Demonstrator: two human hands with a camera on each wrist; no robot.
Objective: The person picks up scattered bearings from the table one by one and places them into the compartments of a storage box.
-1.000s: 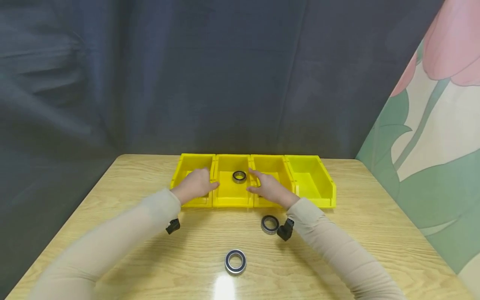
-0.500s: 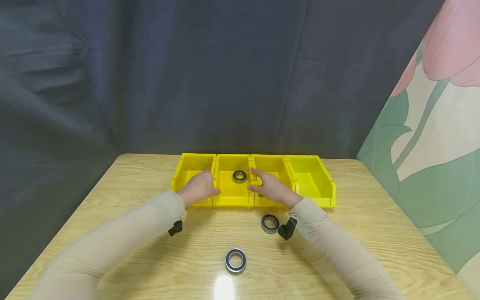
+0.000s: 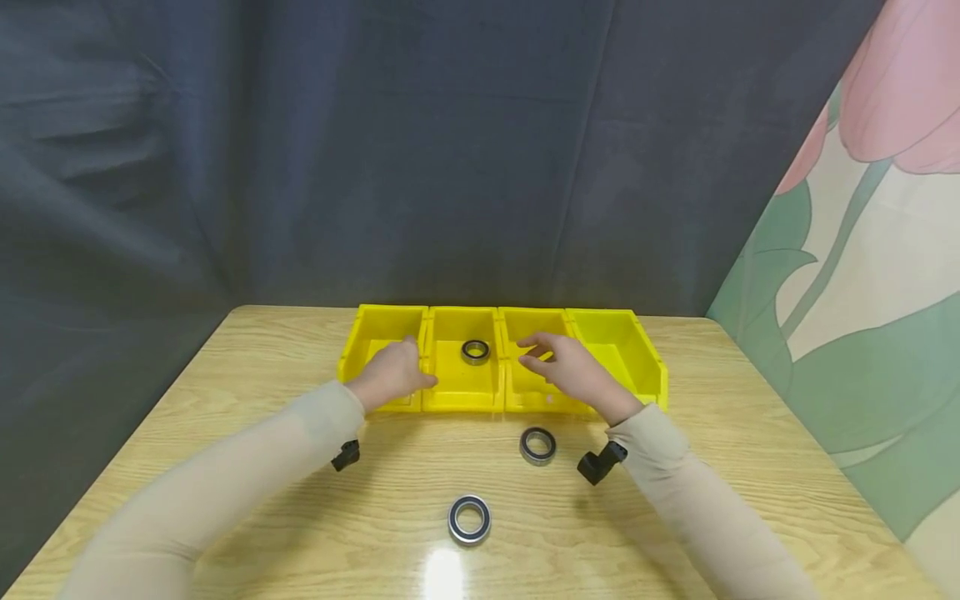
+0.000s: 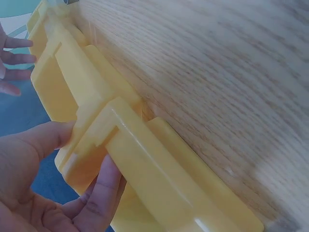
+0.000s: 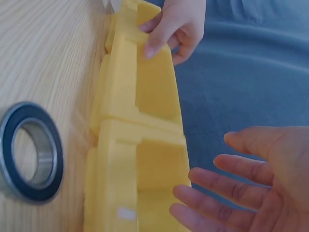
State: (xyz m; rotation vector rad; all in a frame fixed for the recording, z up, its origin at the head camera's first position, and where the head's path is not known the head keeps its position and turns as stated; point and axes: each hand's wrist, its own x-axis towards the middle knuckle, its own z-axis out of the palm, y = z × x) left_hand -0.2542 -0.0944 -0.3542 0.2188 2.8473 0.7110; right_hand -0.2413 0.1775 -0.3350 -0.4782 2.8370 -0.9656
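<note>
Four yellow storage bins stand side by side in a row. My left hand [image 3: 390, 375] pinches the adjoining side walls of the leftmost bin [image 3: 388, 321] and the second bin [image 3: 453, 379]. In the left wrist view the thumb lies on one side of these walls [image 4: 91, 121] and the fingers on the other. Over the third bin [image 3: 528, 321] hovers my right hand [image 3: 573, 371], its fingers spread, holding nothing. A ball bearing [image 3: 476, 360] lies inside the second bin, near its right wall. Another ball bearing [image 3: 522, 452] sits on the table before the third bin.
Closer to the front lies one more ball bearing [image 3: 453, 532] on the wooden table [image 3: 300, 533]. The fourth bin [image 3: 648, 367] ends the row at the right. A dark curtain [image 3: 465, 167] hangs behind, and a flower-patterned panel [image 3: 862, 333] borders the right side.
My right hand has moved right, away from the wall between the second and third bins, and its fingers have come off it. The left hand keeps its hold on the leftmost walls.
</note>
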